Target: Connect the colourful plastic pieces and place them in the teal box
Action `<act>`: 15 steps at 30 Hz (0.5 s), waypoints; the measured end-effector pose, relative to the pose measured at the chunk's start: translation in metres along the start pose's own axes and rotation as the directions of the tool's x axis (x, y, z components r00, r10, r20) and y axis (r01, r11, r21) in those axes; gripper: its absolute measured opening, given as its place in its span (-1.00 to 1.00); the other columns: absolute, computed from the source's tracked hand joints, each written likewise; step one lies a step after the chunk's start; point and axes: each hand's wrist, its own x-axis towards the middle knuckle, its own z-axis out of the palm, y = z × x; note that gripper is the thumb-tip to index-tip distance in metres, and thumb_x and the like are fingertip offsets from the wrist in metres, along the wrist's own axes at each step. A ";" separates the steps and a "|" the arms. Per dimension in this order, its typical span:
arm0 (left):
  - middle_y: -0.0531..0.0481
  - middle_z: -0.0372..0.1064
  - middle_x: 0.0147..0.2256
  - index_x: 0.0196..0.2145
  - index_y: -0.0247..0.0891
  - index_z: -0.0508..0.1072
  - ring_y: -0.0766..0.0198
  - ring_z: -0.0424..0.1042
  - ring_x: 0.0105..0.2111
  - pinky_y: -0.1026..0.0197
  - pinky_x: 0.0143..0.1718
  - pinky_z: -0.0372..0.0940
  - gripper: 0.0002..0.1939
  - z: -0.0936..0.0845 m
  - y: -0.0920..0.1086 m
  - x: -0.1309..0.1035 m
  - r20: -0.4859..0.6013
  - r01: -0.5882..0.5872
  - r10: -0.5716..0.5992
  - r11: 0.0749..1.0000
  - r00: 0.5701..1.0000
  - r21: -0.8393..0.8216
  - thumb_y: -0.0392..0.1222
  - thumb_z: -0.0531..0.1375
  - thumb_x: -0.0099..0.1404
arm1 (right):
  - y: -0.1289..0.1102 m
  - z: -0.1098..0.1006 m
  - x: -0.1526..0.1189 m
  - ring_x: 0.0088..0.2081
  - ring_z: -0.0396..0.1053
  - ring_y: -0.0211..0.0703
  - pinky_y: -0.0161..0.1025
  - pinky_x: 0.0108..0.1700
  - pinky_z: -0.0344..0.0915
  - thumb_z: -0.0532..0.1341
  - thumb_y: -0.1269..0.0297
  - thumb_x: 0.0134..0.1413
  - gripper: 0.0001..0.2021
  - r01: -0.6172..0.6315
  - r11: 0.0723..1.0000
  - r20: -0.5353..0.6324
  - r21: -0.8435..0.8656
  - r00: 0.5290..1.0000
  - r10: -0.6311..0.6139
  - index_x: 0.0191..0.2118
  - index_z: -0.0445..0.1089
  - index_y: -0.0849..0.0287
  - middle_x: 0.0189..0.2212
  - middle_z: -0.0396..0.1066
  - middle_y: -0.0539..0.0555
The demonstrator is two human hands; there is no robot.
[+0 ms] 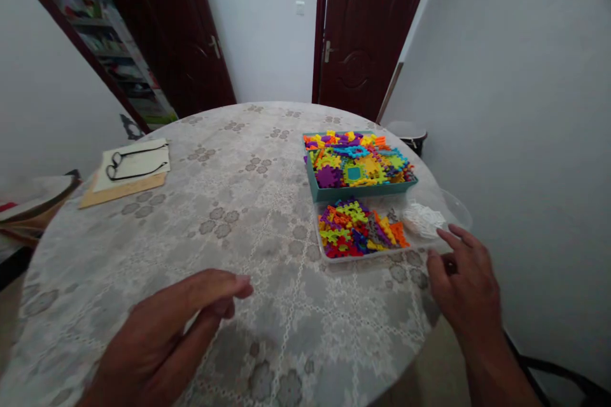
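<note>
My left hand [167, 327] hovers over the near left part of the table, its fingers loosely bent and the thumb close beneath the index finger; I see nothing held in it. On the right, my right hand [465, 283] is open, thumb and fingers apart, by the right end of a clear plastic tray [360, 258]. Colourful toothed plastic pieces [353, 229] fill the tray's left side. A heap of small white pieces [424, 220] lies at its right, near my right fingertips. Behind stands a teal box [365, 192] heaped with more colourful gear-like pieces [372, 168].
A patterned cloth covers the round table [258, 203]. Black-framed glasses [136, 159] rest on papers [95, 194] at the left. A clear round lid or dish [458, 208] lies by the right edge. Beyond are a wall and dark red doors [367, 19].
</note>
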 end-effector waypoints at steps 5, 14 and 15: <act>0.12 0.68 -0.18 -0.01 0.02 0.57 0.30 0.69 -0.26 0.33 -0.22 0.59 -0.75 0.024 -0.033 -0.008 0.067 0.007 -0.013 0.996 0.998 0.087 -0.20 0.15 0.48 | 0.033 0.005 0.011 0.09 0.49 0.16 0.05 0.10 0.46 0.12 0.14 0.40 -0.57 0.107 0.990 0.112 -0.096 0.989 -0.096 0.26 0.37 0.21 0.22 0.41 0.35; 0.06 0.68 -0.14 -0.01 -0.03 0.58 0.23 0.69 -0.20 0.29 -0.13 0.57 -0.76 0.044 -0.075 -0.025 0.086 0.035 -0.044 0.995 0.995 0.095 -0.17 0.14 0.49 | 0.065 0.015 0.035 -0.14 0.55 0.05 -0.12 -0.19 0.42 0.02 0.10 0.50 -0.66 0.208 0.924 0.260 -0.320 0.957 -0.125 -0.03 0.48 0.15 -0.07 0.57 0.20; 0.04 0.68 -0.14 -0.01 -0.04 0.58 0.21 0.69 -0.20 0.27 -0.14 0.57 -0.76 0.044 -0.078 -0.024 0.095 0.032 -0.041 0.995 0.995 0.095 -0.17 0.13 0.50 | 0.066 0.015 0.038 -0.17 0.55 0.04 -0.13 -0.22 0.40 0.01 0.09 0.50 -0.66 0.220 0.920 0.273 -0.326 0.953 -0.131 -0.08 0.48 0.14 -0.11 0.57 0.20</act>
